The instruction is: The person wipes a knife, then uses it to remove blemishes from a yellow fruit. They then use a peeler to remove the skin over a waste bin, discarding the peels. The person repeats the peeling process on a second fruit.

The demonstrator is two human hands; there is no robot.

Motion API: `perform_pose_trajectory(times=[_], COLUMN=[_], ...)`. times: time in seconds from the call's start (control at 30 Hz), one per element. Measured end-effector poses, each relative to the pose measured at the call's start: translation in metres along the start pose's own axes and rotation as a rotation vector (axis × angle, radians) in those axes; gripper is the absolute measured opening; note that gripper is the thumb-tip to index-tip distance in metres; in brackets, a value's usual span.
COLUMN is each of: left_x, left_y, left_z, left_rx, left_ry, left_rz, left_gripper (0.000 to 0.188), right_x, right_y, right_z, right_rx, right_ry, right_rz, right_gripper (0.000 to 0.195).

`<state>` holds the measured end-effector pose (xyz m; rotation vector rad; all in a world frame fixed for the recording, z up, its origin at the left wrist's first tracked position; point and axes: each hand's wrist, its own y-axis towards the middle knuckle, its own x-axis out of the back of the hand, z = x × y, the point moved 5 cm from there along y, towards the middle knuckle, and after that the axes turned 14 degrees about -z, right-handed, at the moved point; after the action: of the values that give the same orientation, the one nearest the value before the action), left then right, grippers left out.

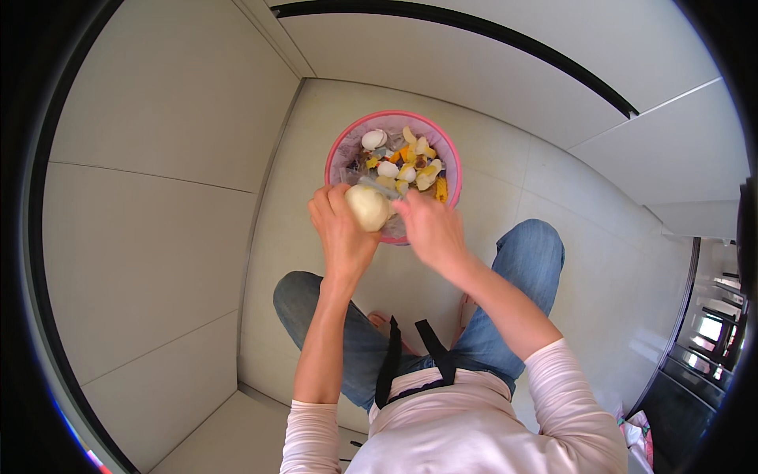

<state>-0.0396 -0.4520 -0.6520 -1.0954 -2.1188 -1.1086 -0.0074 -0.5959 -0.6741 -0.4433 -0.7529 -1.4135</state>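
Note:
My left hand [343,237] grips a round, pale peeled vegetable [368,208], possibly a potato, over the near side of a pink-rimmed waste bin [393,112]. Close on its right, my right hand [433,228] is closed around a peeler [379,187]; motion blurs it, and its handle is mostly hidden by the fingers. The peeler's pale end lies across the vegetable's upper right side. Inside the lined bin are white eggshells [374,140], yellowish peelings [429,175], orange scraps [400,155] and crumpled clear plastic [395,225].
Pale cabinet panels [148,237] rise on the left, and drawer fronts [450,65] with a black handle strip stand beyond the bin. My bent knees [530,249] flank the tiled floor [491,160]. Black straps [435,349] hang at my waist. A patterned bag [638,432] sits lower right.

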Motion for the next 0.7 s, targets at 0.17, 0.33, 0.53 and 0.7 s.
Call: perform_pose_trajectory(times=[0.17, 0.33, 0.53, 0.7], left_x=[0.003, -0.001, -0.005, -0.012], left_y=[0.0, -0.002, -0.01, -0.016], left_z=[-0.004, 0.011, 0.02, 0.021], left_rx=[0.077, 0.129, 0.325, 0.847], left_ry=[-0.107, -0.131, -0.297, -0.924], left_rz=[-0.018, 0.007, 0.121, 0.366], left_gripper=[0.07, 0.069, 0.067, 0.064], right_x=[-0.013, 0.014, -0.008, -0.013], right_y=[0.007, -0.003, 0.011, 0.009], right_z=[-0.047, -0.003, -0.027, -0.056], right_rx=[-0.176, 0.036, -0.04, -0.237], right_ry=[0.054, 0.158, -0.126, 0.166], right_rz=[0.112, 0.031, 0.142, 0.082], right_gripper=[0.038, 0.039, 0.033, 0.035])
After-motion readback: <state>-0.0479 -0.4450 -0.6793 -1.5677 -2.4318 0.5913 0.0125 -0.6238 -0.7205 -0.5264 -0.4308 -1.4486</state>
